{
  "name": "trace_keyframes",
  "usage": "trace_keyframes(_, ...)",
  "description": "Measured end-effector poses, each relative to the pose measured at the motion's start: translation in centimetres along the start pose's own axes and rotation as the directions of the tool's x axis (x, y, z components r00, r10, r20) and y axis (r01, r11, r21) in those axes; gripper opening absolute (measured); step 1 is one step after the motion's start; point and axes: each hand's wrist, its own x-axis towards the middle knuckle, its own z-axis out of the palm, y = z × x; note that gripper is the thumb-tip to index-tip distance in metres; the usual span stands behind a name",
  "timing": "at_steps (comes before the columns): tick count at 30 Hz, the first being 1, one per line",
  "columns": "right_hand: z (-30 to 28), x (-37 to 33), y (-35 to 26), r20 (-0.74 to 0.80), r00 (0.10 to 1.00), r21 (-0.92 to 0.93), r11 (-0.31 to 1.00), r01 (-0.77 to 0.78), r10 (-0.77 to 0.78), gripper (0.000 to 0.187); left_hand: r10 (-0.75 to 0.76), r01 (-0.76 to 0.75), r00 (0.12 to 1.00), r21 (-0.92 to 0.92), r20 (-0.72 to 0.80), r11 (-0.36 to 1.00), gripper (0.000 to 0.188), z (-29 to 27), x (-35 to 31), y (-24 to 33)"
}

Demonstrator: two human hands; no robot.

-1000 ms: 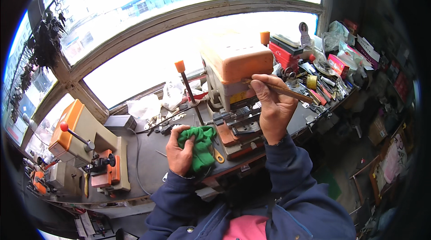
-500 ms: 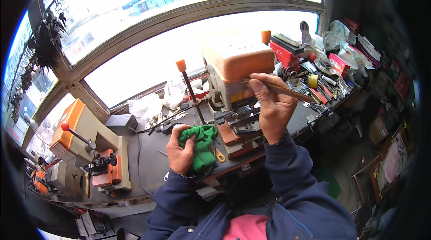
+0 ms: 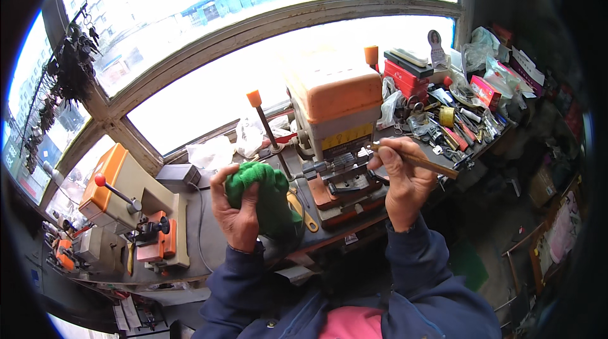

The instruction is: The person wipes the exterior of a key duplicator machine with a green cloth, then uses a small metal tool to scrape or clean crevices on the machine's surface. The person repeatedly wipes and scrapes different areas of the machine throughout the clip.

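Observation:
My left hand (image 3: pixel 235 218) is closed round a bunched green cloth (image 3: pixel 269 194), lifted over the front of the workbench. Between thumb and fingers of my right hand (image 3: pixel 408 190) is a slim brown wooden stick (image 3: pixel 436 166), slanting down to the right; its far tip is too small to make out. An orange and grey key-cutting machine (image 3: pixel 339 95) stands ahead, between and beyond my hands. Its clamp and cutter (image 3: pixel 342 163) sit just left of my right fingertips. Beside the cloth, a flat tool with a yellow handle (image 3: pixel 309 221) lies on the bench.
A second orange and beige key machine (image 3: pixel 101 180) with a red-knobbed lever stands on the left. An orange-topped lever (image 3: pixel 265 120) rises beside the nearer machine. Loose hand tools (image 3: pixel 453 127) and red boxes (image 3: pixel 405 79) crowd the right end. Bunches of keys (image 3: pixel 73 63) hang by the window.
My left hand has carried the green cloth up and to the left. My right hand has come down and slightly right with the stick, away from the machine's hood.

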Motion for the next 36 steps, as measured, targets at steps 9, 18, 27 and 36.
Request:
trace_keyframes(9,-4.0,-3.8,-0.2,-0.052,0.990,-0.018,0.991,-0.129,0.128,0.009,0.376,-0.375,0.853,-0.076,0.361,0.924,0.057,9.8,9.8,5.0)
trace_keyframes(18,-4.0,-4.0,1.2,-0.019,0.985,-0.001,0.985,-0.173,0.173,0.011,0.521,-0.663,0.720,0.232,0.458,0.712,0.056,12.9,10.8,7.3)
trace_keyframes(27,-4.4,-4.0,0.2,-0.089,0.981,-0.063,0.982,-0.176,0.170,0.009,0.573,-0.595,0.728,-0.068,0.376,0.801,0.054,10.4,10.7,4.1)
trace_keyframes(36,-4.9,-4.8,1.4,-0.110,0.957,0.020,0.963,-0.268,0.268,0.010,0.232,-0.069,0.844,-0.331,0.483,0.941,0.066,7.7,10.4,1.0)
